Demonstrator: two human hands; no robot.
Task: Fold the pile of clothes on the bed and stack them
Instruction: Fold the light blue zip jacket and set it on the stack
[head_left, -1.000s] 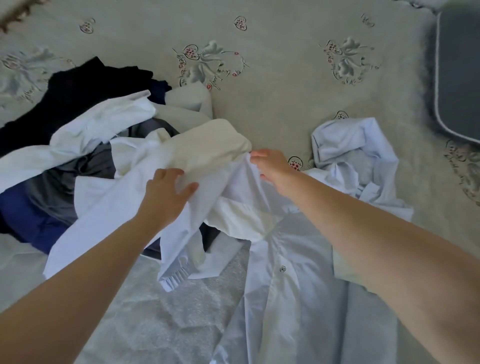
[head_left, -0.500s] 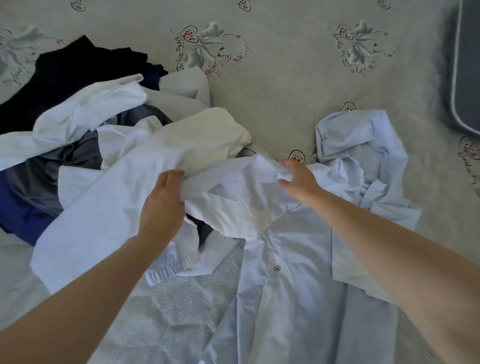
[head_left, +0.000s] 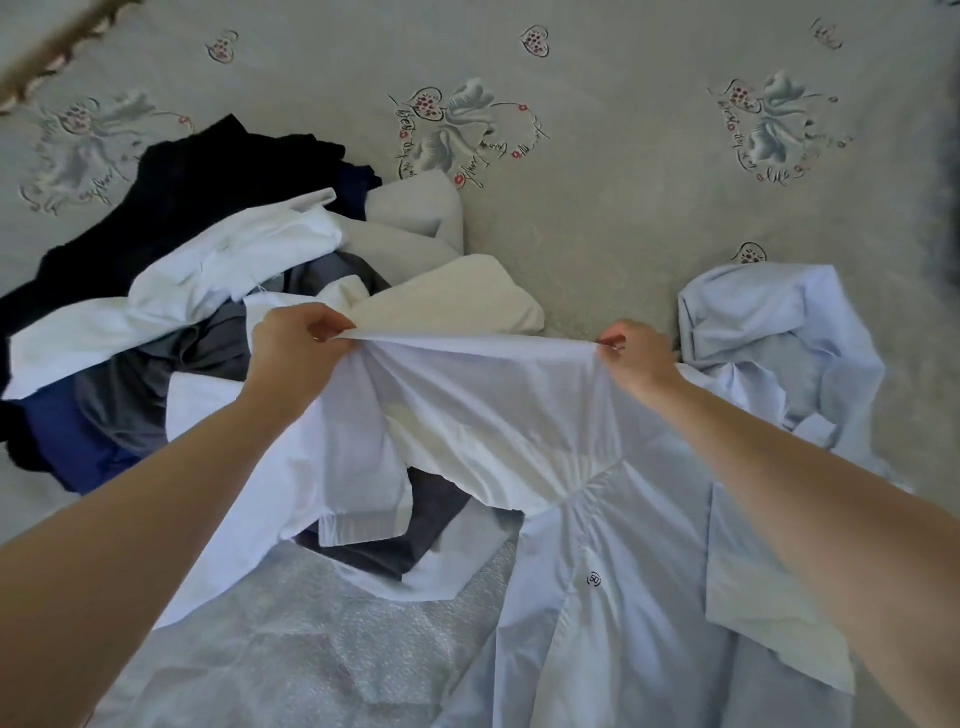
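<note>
Hands moved apart: L hand (head_left: 296, 345) & R hand (head_left: 636, 358) each pinch 1 white shirt (head_left: 483, 395) edge, stretched taut.

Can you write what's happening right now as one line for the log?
step: spreading shirt | left hand: pinches white shirt edge | right hand: pinches same edge | edge: stretched taut | pile: unfolded, left

A pale grey-green textured bedspread (head_left: 623, 218) printed with grey flowers and small red-dotted hearts covers the bed; a tan fringed edge (head_left: 47, 57) shows at the upper left corner.
</note>
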